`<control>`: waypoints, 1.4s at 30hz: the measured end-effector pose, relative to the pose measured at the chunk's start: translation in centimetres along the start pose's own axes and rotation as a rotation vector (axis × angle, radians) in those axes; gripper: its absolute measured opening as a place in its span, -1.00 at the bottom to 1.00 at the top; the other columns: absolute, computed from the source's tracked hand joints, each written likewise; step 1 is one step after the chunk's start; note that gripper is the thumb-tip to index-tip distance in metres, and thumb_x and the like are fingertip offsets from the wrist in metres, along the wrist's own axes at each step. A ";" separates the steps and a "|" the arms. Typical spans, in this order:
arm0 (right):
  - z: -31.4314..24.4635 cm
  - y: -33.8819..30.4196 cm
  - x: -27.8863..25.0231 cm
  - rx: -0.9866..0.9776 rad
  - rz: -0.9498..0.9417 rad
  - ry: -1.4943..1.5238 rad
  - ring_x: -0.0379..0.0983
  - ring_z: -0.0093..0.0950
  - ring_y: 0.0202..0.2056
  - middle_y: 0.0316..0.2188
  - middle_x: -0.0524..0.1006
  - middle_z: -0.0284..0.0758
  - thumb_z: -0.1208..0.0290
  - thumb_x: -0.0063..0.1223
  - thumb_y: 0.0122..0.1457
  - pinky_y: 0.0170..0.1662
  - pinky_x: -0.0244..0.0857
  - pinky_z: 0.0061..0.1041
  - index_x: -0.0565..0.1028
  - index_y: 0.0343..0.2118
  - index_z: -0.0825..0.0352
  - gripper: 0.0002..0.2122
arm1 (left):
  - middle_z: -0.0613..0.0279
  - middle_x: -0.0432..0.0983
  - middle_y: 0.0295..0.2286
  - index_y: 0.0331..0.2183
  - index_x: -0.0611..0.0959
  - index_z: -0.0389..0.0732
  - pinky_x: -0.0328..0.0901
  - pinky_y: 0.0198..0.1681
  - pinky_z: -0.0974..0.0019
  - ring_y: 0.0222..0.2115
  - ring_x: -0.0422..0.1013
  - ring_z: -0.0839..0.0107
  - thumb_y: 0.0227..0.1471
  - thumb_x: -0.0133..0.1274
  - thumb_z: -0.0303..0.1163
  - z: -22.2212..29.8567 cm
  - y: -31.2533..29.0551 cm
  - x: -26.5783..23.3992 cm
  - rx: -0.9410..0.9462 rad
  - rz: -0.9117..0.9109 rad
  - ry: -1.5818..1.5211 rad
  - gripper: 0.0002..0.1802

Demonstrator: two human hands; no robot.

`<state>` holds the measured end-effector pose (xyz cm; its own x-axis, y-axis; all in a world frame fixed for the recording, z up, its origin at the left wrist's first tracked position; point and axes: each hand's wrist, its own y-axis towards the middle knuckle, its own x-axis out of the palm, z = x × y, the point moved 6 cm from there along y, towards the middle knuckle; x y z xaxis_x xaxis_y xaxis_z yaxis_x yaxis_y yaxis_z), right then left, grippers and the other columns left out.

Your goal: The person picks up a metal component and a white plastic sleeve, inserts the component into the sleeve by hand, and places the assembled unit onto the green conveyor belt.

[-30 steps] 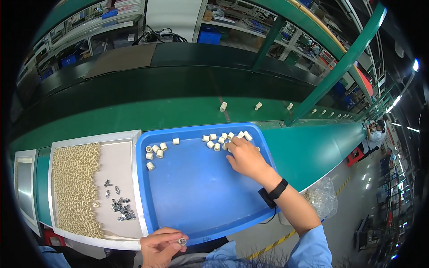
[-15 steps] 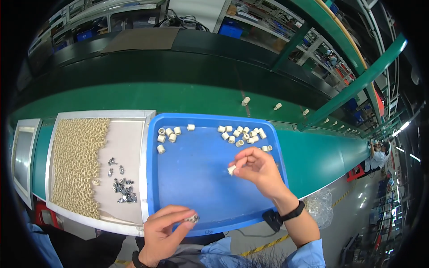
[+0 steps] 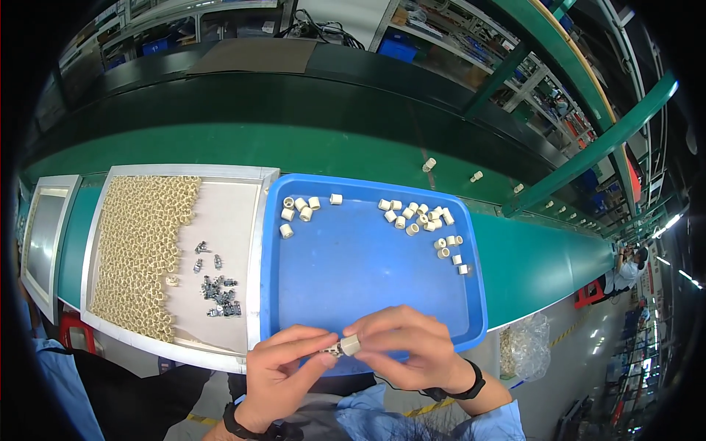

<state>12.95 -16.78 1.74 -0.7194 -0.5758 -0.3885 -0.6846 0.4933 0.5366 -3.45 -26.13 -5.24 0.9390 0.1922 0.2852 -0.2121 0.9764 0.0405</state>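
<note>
My left hand (image 3: pixel 281 369) and my right hand (image 3: pixel 406 347) meet over the near edge of the blue tray (image 3: pixel 368 264). Between the fingertips sit a small cream plastic ring (image 3: pixel 350 344), pinched by my right hand, and a small dark metal part (image 3: pixel 332 351), pinched by my left hand; the two touch. Loose cream rings lie in a group at the tray's far right (image 3: pixel 423 218) and another at its far left (image 3: pixel 300 207).
A grey tray (image 3: pixel 220 220) to the left holds a dense bed of cream rings (image 3: pixel 143 250) and a pile of dark metal parts (image 3: pixel 215 285). A green conveyor belt (image 3: pixel 220 147) runs behind, with stray rings (image 3: pixel 429 165) on it. A plastic bag (image 3: pixel 523 347) hangs at right.
My right hand has picked a ring from the far right group and drawn back toward me. Both hands have come together at the tray's near edge.
</note>
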 end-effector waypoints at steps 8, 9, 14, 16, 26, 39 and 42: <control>-1.3 -0.7 0.3 -0.026 0.068 -0.067 0.73 -0.23 -0.19 -0.16 0.64 -0.13 0.69 0.46 0.03 -0.20 0.65 -0.38 0.66 -0.24 0.45 -0.78 | -0.13 0.63 -0.18 -0.06 0.76 -0.44 0.56 -0.17 0.29 -0.26 0.62 0.26 0.14 0.22 -0.76 -0.7 -0.8 0.0 -0.120 -0.014 -0.160 -0.70; -1.5 -0.8 0.2 -0.027 0.068 -0.067 0.73 -0.23 -0.19 -0.16 0.64 -0.13 0.69 0.46 0.03 -0.20 0.65 -0.38 0.66 -0.24 0.45 -0.78 | -0.13 0.63 -0.18 -0.07 0.76 -0.43 0.57 -0.17 0.29 -0.26 0.62 0.26 0.14 0.22 -0.76 -0.7 -0.9 0.0 -0.116 -0.021 -0.141 -0.70; -1.6 -1.0 0.1 0.054 0.041 -0.032 0.72 -0.25 -0.22 -0.17 0.65 -0.14 0.67 0.47 0.03 -0.22 0.64 -0.40 0.68 -0.21 0.43 -0.76 | -0.01 0.68 -0.14 -0.06 0.79 -0.36 0.55 -0.21 0.44 -0.27 0.65 0.39 0.14 0.25 -0.73 -0.2 -0.8 0.4 0.013 -0.079 -0.013 -0.70; -1.6 -1.0 0.1 0.059 0.055 -0.042 0.71 -0.26 -0.23 -0.18 0.66 -0.13 0.66 0.47 0.04 -0.22 0.63 -0.40 0.69 -0.21 0.42 -0.77 | -0.05 0.67 -0.16 -0.07 0.78 -0.38 0.55 -0.20 0.38 -0.28 0.64 0.34 0.14 0.24 -0.74 -0.3 -0.9 0.6 -0.023 -0.063 -0.037 -0.70; -0.3 -0.9 0.4 0.031 -0.065 -0.021 0.65 -0.34 -0.27 -0.17 0.66 -0.14 0.62 0.44 0.08 -0.24 0.57 -0.43 0.72 -0.15 0.41 -0.76 | -0.05 0.67 -0.13 -0.06 0.76 -0.41 0.56 -0.11 0.32 -0.22 0.64 0.32 0.16 0.20 -0.76 -4.1 -1.0 0.6 -0.215 -0.091 -0.575 -0.71; -0.1 -0.3 0.5 -0.074 -0.111 -0.161 0.62 -0.29 -0.23 -0.19 0.67 -0.21 0.63 0.39 0.06 -0.16 0.48 -0.33 0.67 -0.08 0.41 -0.68 | -0.13 0.64 -0.10 -0.08 0.66 -0.51 0.54 -0.02 0.18 -0.15 0.62 0.24 0.11 0.24 -0.77 -4.1 -0.5 0.8 -0.260 -0.004 -0.384 -0.70; -0.6 -0.1 0.1 -0.144 -0.091 -0.214 0.62 -0.29 -0.24 -0.20 0.66 -0.21 0.65 0.37 0.05 -0.18 0.48 -0.35 0.66 -0.09 0.42 -0.69 | -0.11 0.61 -0.06 -0.09 0.68 -0.51 0.53 0.05 0.20 -0.12 0.61 0.25 0.10 0.24 -0.79 -1.4 1.1 0.9 -0.050 -0.151 -0.034 -0.70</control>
<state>13.05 -17.24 2.09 -0.6748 -0.4546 -0.5814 -0.7347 0.3394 0.5874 -2.44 -24.73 -6.28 0.9492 0.0397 0.3122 -0.0543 0.9978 0.0380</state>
